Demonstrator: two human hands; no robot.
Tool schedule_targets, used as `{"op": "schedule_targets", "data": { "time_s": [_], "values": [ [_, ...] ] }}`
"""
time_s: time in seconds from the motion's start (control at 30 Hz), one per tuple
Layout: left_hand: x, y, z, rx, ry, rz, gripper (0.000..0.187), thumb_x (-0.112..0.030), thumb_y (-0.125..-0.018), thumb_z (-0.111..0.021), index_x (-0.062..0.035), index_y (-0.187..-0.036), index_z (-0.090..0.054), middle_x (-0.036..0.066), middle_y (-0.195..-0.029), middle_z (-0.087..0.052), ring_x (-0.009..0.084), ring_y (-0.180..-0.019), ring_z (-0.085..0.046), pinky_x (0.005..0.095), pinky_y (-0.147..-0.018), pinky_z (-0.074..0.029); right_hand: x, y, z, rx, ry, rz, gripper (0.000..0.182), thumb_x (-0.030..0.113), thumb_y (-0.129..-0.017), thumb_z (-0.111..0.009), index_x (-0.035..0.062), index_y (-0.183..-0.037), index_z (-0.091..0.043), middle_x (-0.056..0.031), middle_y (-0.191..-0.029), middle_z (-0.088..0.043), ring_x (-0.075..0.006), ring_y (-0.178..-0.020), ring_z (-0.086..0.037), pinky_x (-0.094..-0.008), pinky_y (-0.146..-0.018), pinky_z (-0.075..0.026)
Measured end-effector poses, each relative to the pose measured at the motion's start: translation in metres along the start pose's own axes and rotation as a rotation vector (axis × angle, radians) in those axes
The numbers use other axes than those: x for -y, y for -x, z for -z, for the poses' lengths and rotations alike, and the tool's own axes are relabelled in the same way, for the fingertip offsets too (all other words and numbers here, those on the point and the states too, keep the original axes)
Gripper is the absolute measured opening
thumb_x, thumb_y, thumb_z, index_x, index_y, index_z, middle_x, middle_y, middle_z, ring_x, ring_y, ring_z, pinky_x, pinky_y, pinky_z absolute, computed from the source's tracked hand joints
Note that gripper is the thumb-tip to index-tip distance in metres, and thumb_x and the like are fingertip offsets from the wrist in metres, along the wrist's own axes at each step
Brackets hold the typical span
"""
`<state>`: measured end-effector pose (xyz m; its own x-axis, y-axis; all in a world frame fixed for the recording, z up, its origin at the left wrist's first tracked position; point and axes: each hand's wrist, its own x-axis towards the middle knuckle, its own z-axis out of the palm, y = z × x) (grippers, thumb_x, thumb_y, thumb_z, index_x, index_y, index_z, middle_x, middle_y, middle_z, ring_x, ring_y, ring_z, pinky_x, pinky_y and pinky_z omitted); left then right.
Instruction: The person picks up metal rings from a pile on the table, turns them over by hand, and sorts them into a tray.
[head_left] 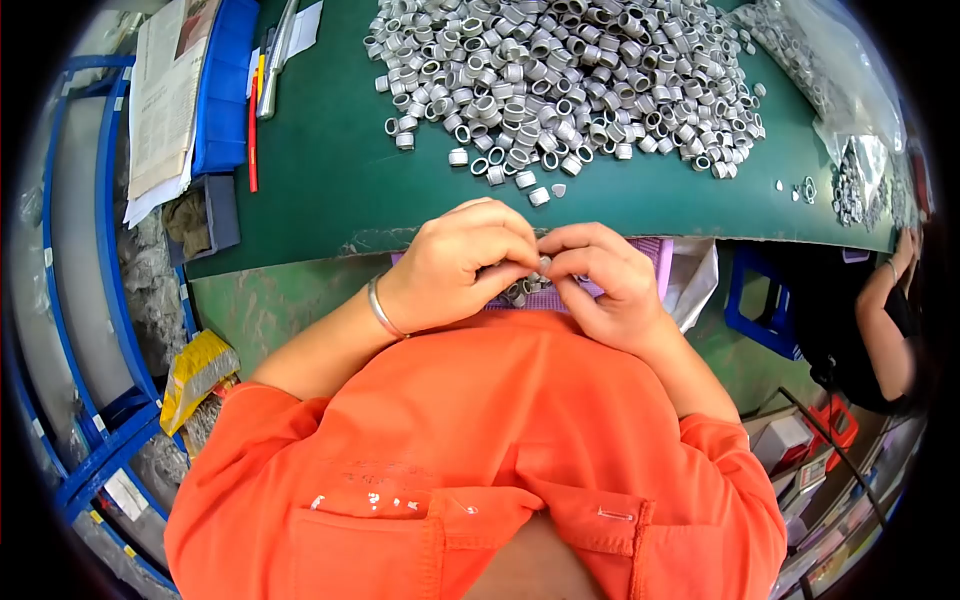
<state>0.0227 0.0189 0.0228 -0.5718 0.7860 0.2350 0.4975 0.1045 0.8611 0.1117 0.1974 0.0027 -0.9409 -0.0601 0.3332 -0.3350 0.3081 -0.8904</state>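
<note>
The person's left hand (472,248) and right hand (607,282) meet at the near edge of the green-topped table (320,195), thumbs and fingertips pinched around a small grey metal piece (545,265) that the fingers partly hide. Just below, a purple plastic basket (665,265) contains more grey metal pieces (519,293). On the table's far side spreads a large heap of short silver-grey metal rings (570,85); a red pencil-like stick (253,140) lies left.

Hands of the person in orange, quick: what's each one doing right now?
Left hand: closed, its fingertips pinching a small grey piece.
Right hand: closed, thumb and fingers pinching what looks like the same piece.
</note>
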Motion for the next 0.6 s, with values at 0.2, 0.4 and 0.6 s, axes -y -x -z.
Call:
{"op": "schedule_targets", "data": {
  "time_s": [0.2, 0.4, 0.6],
  "values": [
    [0.015, 0.004, -0.010, -0.153, -0.202, 0.146, 0.021, 0.007, -0.071, -0.066, -0.0007, -0.089, -0.061, 0.009, -0.085, -0.057, 0.0182, -0.070, -0.059, 0.0272, -0.058, -0.049, -0.019, -0.019, -0.016, -0.162, 0.401, 0.002, 0.022, -0.003, -0.070, -0.066, 0.0003, -0.090, -0.059, -0.0125, -0.084, -0.055, -0.0293, -0.076, -0.056, -0.0346, -0.064, -0.047],
    [0.016, -0.005, -0.014, -0.201, -0.316, 0.138, 0.024, 0.006, -0.076, -0.062, 0.0010, -0.099, -0.059, 0.009, -0.089, -0.056, 0.0151, -0.068, -0.060, 0.0238, -0.057, -0.049, -0.020, -0.018, -0.010, -0.145, 0.079, -0.193, 0.028, -0.004, -0.073, -0.065, 0.0000, -0.100, -0.060, -0.0095, -0.091, -0.055, -0.0194, -0.082, -0.056, -0.0301, -0.066, -0.048],
    [0.007, -0.002, -0.018, -0.200, 0.051, 0.211, 0.017, 0.002, -0.081, -0.061, 0.0023, -0.098, -0.060, 0.009, -0.090, -0.060, 0.0119, -0.069, -0.061, 0.0219, -0.058, -0.050, -0.014, -0.008, 0.001, -0.196, -0.960, -0.610, 0.022, 0.000, -0.088, -0.054, -0.0031, -0.109, -0.056, -0.0159, -0.105, -0.061, -0.0223, -0.096, -0.063, -0.0299, -0.081, -0.053]
  ]
}}
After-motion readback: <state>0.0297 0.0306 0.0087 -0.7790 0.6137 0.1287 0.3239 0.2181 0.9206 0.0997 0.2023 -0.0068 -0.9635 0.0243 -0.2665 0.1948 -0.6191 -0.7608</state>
